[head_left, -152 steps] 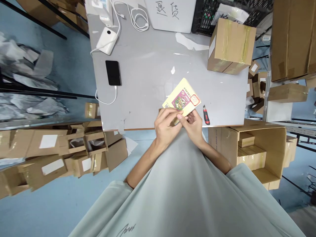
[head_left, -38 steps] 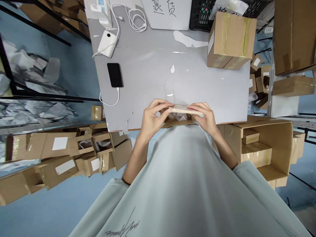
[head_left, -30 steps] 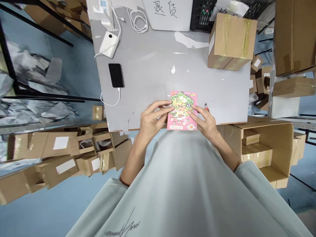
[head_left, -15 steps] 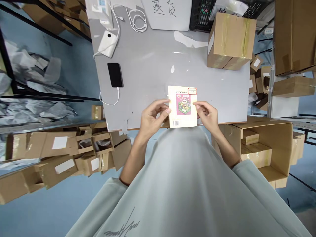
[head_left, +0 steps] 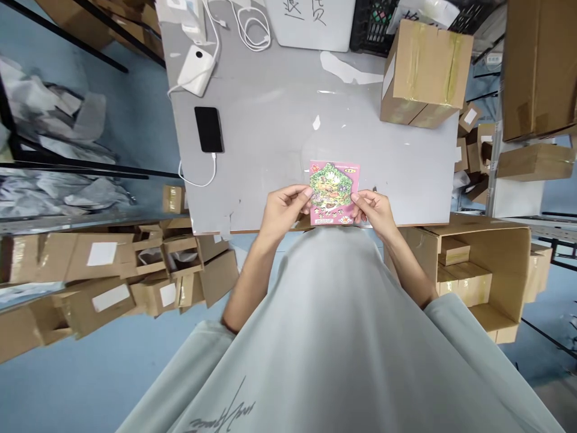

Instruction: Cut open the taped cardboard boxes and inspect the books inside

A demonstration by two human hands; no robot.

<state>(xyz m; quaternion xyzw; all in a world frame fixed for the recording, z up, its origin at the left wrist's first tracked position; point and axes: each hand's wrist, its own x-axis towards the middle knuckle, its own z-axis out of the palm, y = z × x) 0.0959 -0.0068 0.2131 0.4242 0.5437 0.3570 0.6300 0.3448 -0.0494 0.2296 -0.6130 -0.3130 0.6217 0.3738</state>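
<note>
A thin square book with a pink illustrated cover is held up at the near edge of the table, in front of my body. Its cover carries a green leafy picture and printed characters near the bottom. My left hand pinches its left edge between thumb and fingers. On the opposite edge, my right hand grips it the same way, thumb on the cover. The fingers behind the book are partly hidden.
On the grey table lie a black phone on a cable and a white power bank. A taped carton stands at the back right beside a black crate. An open carton stands to the right.
The cream side with a barcode faced me before; now the pink side does. Both hands have closed more firmly on the edges. The view has shifted slightly.
</note>
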